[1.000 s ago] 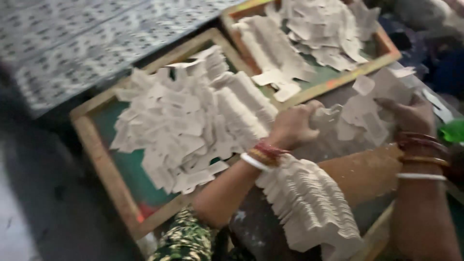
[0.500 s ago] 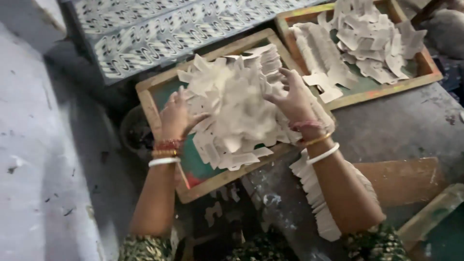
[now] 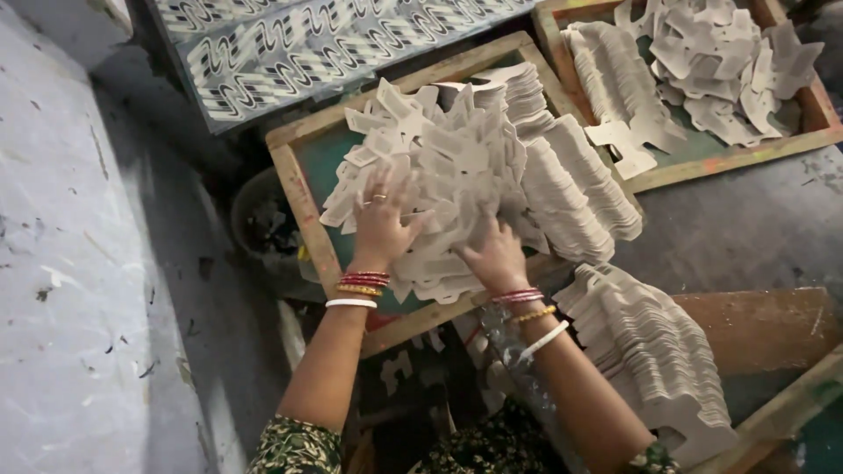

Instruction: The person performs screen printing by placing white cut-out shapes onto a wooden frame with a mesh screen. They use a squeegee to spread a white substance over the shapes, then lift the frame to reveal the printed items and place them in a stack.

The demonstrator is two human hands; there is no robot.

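Cardboard cutouts (image 3: 457, 167) are lying heaped in the wooden tray (image 3: 294, 189), under my palms. I'm pressing my left hand (image 3: 382, 224) flat, fingers spread, while my right hand (image 3: 496, 256) is gripping the heap's near edge.

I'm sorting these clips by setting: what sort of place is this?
Probably a small workshop making die-cut cardboard pieces. Wooden trays hold heaps of identical cardboard cutouts, another fanned stack lies nearby, and patterned printed sheets lie beyond. The left hand and right hand press on the heap.
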